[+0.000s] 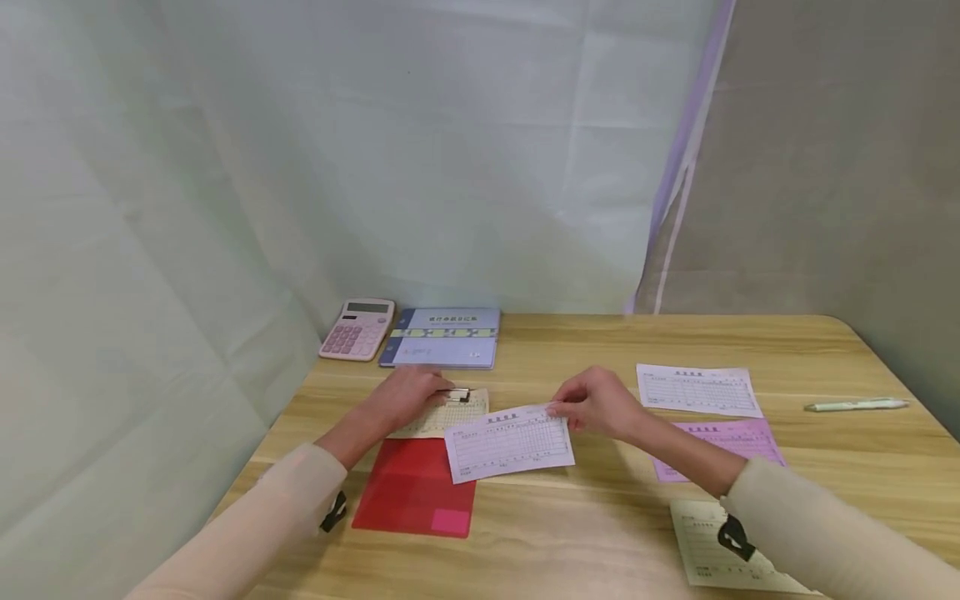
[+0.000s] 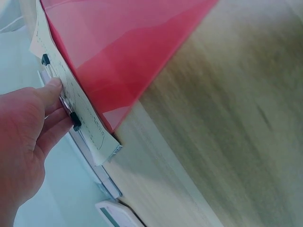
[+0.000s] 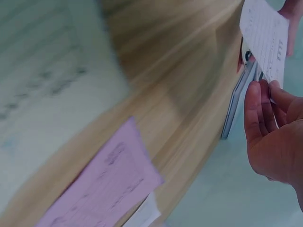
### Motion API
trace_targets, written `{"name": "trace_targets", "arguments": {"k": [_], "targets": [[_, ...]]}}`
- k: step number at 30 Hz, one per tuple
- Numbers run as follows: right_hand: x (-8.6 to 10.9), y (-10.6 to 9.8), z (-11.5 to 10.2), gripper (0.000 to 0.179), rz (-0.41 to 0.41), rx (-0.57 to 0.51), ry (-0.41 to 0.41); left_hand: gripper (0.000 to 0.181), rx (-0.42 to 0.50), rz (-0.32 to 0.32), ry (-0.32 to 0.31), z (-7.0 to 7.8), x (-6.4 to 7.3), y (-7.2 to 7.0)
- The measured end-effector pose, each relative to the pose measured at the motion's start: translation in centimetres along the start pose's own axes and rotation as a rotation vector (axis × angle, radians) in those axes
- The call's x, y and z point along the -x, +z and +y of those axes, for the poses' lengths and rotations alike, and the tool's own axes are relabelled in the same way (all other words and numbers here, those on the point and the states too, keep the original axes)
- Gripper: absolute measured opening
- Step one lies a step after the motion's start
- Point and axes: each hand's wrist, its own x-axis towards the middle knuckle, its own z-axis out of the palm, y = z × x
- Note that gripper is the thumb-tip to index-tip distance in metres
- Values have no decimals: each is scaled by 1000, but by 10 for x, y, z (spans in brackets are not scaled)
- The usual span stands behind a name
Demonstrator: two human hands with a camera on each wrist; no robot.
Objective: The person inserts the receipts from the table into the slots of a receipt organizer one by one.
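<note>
My left hand (image 1: 401,398) is at the upper end of a cream printed slip pad (image 1: 429,425). In the left wrist view its thumb and fingers pinch a metal clip (image 2: 66,101) with black ends, set along the pad's edge. A red plastic folder (image 1: 415,485) lies against the pad's near side. My right hand (image 1: 600,404) pinches a white printed slip (image 1: 512,443) by its upper right corner, between thumb and fingers. That slip is tilted and overlaps the right edges of pad and folder in the head view.
At the back left are a pink calculator (image 1: 358,330) and a blue-and-white notebook (image 1: 444,337). On the right lie another white slip (image 1: 697,390), a pink slip (image 1: 738,442), a pale green slip (image 1: 701,546) partly under the right sleeve, and a pen (image 1: 855,405).
</note>
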Motion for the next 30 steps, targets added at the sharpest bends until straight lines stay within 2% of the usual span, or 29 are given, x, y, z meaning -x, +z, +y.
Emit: {"name": "trace_targets", "arguments": {"k": [11, 21, 30], "targets": [[-41, 38, -8, 5, -46, -26, 100, 31, 16, -25, -14, 1, -1, -3], [-63, 66, -9, 5, -46, -34, 149, 32, 18, -56, -34, 0, -5, -2], [-80, 83, -13, 11, -51, 17, 169, 33, 34, -72, -78, 2, -4, -4]]}}
